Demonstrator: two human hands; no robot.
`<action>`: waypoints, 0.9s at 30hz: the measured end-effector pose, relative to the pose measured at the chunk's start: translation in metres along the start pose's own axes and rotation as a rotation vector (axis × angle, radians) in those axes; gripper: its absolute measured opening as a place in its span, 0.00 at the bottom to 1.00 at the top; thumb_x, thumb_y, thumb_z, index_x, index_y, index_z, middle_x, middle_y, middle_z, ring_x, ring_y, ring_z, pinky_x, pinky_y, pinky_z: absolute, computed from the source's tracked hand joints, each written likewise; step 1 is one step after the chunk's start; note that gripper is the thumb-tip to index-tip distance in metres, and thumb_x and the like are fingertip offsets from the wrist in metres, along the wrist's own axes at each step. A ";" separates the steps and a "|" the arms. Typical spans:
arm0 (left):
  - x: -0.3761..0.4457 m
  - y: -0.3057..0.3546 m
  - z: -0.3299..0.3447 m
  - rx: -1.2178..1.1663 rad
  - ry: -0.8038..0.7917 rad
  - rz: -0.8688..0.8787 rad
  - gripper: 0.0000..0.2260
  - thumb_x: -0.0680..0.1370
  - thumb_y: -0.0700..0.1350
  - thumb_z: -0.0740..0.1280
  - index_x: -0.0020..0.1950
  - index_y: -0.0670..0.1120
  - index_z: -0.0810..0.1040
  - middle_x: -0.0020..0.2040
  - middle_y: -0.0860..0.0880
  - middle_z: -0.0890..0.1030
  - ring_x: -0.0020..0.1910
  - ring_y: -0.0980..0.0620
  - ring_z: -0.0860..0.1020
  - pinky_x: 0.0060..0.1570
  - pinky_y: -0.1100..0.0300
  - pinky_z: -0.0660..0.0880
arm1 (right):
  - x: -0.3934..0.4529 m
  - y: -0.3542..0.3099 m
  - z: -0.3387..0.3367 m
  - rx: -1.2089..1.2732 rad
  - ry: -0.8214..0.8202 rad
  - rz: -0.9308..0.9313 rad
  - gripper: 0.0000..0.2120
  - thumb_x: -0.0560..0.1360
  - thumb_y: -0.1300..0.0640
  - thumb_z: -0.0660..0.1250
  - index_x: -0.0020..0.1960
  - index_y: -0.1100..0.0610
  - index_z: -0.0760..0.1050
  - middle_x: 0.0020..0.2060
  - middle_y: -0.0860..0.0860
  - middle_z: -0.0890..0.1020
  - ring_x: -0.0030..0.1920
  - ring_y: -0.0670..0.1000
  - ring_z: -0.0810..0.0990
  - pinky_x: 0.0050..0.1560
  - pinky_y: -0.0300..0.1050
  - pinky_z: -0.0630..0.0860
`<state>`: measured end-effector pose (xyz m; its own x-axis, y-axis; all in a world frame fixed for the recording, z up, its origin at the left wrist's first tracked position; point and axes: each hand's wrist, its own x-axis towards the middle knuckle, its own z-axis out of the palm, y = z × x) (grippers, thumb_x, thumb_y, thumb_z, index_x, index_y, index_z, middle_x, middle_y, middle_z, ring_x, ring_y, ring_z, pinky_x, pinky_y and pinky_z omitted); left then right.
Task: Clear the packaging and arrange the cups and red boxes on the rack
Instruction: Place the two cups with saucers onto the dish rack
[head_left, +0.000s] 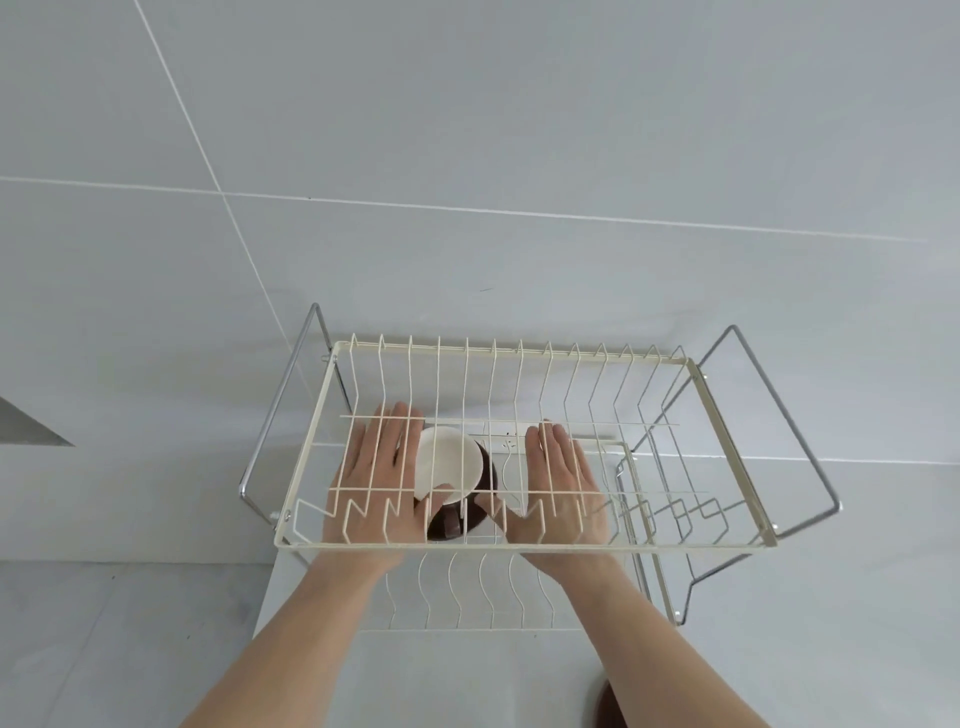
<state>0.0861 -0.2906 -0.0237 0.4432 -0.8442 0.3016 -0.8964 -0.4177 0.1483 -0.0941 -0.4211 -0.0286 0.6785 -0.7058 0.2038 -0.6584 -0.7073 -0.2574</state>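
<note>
A cup (449, 465), brown outside and white inside, sits tilted under the top tier of the cream wire rack (519, 544), its mouth facing me. I see both hands through the wires. My left hand (374, 478) lies along the cup's left side with its thumb on the rim and fingers stretched out. My right hand (563, 478) is on the right, fingers straight, its thumb reaching the cup's brown wall. No red box is in view.
The rack has chrome side frames (769, 421) and a lower wire tier (467, 592), and stands against a grey tiled wall (467, 156). A brown rounded object (605, 706) shows at the bottom edge, partly hidden by my right forearm.
</note>
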 end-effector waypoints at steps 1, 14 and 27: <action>-0.003 0.006 -0.005 0.010 -0.026 0.000 0.36 0.76 0.62 0.64 0.77 0.40 0.64 0.76 0.40 0.68 0.76 0.39 0.64 0.76 0.42 0.60 | -0.002 0.004 0.000 0.007 0.018 -0.075 0.43 0.76 0.32 0.58 0.73 0.68 0.66 0.72 0.66 0.69 0.74 0.65 0.67 0.71 0.64 0.67; -0.071 0.090 -0.026 0.051 -0.148 -0.052 0.40 0.76 0.71 0.48 0.80 0.46 0.54 0.79 0.44 0.62 0.78 0.45 0.55 0.76 0.49 0.53 | -0.095 0.034 -0.047 0.033 -0.052 -0.012 0.43 0.73 0.31 0.60 0.77 0.60 0.59 0.75 0.54 0.67 0.78 0.56 0.60 0.78 0.50 0.57; -0.139 0.175 -0.001 -0.165 -0.364 -0.033 0.39 0.76 0.70 0.50 0.81 0.51 0.46 0.81 0.51 0.56 0.80 0.51 0.54 0.78 0.54 0.53 | -0.213 0.106 -0.050 0.124 -0.110 0.240 0.38 0.75 0.36 0.60 0.76 0.59 0.62 0.75 0.55 0.68 0.76 0.55 0.64 0.76 0.48 0.59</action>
<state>-0.1322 -0.2461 -0.0388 0.4162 -0.9076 -0.0545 -0.8569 -0.4116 0.3105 -0.3249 -0.3473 -0.0519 0.5442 -0.8387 0.0208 -0.7639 -0.5056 -0.4010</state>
